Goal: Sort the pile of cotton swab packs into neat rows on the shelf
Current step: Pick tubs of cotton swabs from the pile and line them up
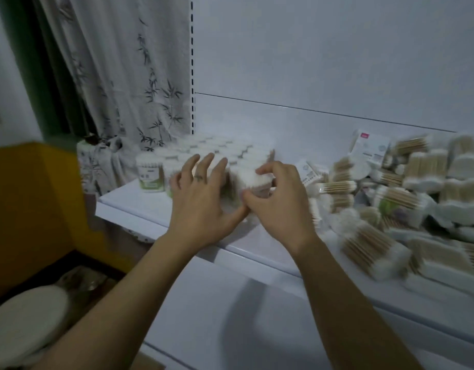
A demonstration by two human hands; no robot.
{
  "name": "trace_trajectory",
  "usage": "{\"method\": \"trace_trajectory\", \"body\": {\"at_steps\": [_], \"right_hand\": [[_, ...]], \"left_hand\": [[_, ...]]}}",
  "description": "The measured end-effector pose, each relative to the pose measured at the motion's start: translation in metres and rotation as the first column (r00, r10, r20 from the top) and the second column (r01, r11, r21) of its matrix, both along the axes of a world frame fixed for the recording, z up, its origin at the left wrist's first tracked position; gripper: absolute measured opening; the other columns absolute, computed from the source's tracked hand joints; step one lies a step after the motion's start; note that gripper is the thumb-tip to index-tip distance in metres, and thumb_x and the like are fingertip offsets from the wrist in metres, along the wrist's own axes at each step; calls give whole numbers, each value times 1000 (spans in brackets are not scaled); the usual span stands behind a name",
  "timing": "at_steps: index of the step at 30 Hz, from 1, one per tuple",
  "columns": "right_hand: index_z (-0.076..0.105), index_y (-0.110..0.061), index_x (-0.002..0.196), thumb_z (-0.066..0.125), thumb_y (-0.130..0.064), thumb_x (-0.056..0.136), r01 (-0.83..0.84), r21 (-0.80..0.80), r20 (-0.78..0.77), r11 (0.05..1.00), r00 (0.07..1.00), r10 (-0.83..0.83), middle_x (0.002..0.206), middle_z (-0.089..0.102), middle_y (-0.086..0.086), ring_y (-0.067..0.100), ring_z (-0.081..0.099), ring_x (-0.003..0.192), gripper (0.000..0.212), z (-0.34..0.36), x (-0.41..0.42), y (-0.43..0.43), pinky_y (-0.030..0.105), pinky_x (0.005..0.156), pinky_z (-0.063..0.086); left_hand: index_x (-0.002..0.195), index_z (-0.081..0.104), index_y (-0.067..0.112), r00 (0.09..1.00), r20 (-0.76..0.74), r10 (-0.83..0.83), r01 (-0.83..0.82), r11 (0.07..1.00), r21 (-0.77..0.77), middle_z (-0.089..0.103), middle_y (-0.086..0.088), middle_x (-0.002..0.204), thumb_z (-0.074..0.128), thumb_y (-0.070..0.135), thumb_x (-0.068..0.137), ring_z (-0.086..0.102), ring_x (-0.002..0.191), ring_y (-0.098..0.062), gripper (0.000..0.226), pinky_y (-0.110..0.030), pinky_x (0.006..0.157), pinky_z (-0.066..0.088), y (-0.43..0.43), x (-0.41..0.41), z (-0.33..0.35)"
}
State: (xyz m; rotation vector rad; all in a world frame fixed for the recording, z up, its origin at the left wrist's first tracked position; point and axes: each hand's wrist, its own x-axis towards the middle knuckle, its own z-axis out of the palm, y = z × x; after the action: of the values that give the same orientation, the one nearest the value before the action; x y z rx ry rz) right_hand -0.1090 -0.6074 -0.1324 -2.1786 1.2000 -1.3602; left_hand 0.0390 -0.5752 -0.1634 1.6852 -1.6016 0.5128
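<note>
On the left part of the white shelf (139, 206) stand rows of upright cotton swab packs (217, 149), white tips up. My right hand (278, 201) pinches one upright swab pack (259, 178) at the front right corner of those rows. My left hand (201, 198) lies with spread, straight fingers against the front packs just left of it. A loose pile of swab packs (406, 209) with wooden sticks and white tips covers the right part of the shelf. The picture is blurred by motion.
A round swab tub with a green label (150, 173) stands at the rows' left end. White boxes (369, 146) lean on the back panel behind the pile. A bamboo-print curtain (115, 84) hangs left; a yellow box (30, 209) and white discs (24, 319) sit below.
</note>
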Motion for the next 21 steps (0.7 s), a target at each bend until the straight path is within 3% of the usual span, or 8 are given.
{"method": "trace_trajectory", "body": {"at_steps": [4, 7, 9, 11, 13, 15, 21], "right_hand": [[59, -25, 106, 79, -33, 77, -6, 17, -56, 1000, 998, 7, 113, 44, -11, 1, 51, 85, 36, -14, 18, -7, 20, 80, 44], [63, -26, 114, 78, -38, 78, 14, -4, -32, 1000, 999, -14, 128, 42, -9, 7, 47, 114, 40, -26, 25, -9, 21, 95, 43], [62, -26, 123, 75, -40, 80, 44, -44, -56, 998, 997, -47, 137, 40, -5, 10, 38, 128, 47, -32, 25, -4, 19, 99, 34], [63, -22, 123, 75, -33, 81, 99, -177, -40, 979, 993, -108, 134, 44, 1, 14, 40, 127, 45, -37, 23, -1, 20, 99, 34], [67, -18, 113, 73, -24, 77, 156, -293, 2, 943, 987, -163, 124, 51, 6, 22, 47, 119, 36, -40, 21, -1, 30, 99, 42], [68, -18, 107, 71, -21, 76, 181, -299, -4, 937, 982, -191, 119, 54, 7, 26, 51, 114, 32, -41, 20, -4, 41, 97, 46], [69, -18, 111, 69, -20, 78, 122, -305, -113, 945, 980, -163, 111, 59, 5, 28, 55, 107, 33, -39, 25, -6, 45, 91, 48]], "left_hand": [[140, 45, 17, 996, 83, 8, -8, 1000, -1, 36, -7, 151, 46, 74, 77, 19, 145, -30, 85, -60, 114, 12, -6, 27, -14], [139, 46, 20, 999, 46, -21, 24, 997, -69, 37, -5, 150, 49, 67, 82, 17, 147, -27, 74, -61, 115, 10, -8, 34, -22], [140, 46, 24, 998, 43, -45, 50, 993, -104, 37, -3, 150, 49, 65, 84, 16, 147, -26, 70, -61, 115, 8, -7, 35, -25], [141, 44, 27, 998, 38, -57, 61, 994, -89, 35, -2, 151, 51, 64, 84, 15, 147, -25, 69, -61, 115, 7, -6, 36, -28], [142, 42, 32, 996, 55, -64, 67, 997, -47, 34, -2, 151, 53, 64, 83, 15, 147, -27, 68, -63, 115, 7, -5, 38, -28], [142, 41, 36, 992, 105, -66, 67, 998, -5, 32, -3, 152, 52, 63, 85, 14, 147, -29, 64, -65, 113, 6, -5, 38, -26], [139, 45, 38, 983, 170, -71, 69, 997, 21, 36, -5, 149, 51, 58, 87, 18, 145, -31, 56, -67, 112, 4, -7, 38, -24]]}}
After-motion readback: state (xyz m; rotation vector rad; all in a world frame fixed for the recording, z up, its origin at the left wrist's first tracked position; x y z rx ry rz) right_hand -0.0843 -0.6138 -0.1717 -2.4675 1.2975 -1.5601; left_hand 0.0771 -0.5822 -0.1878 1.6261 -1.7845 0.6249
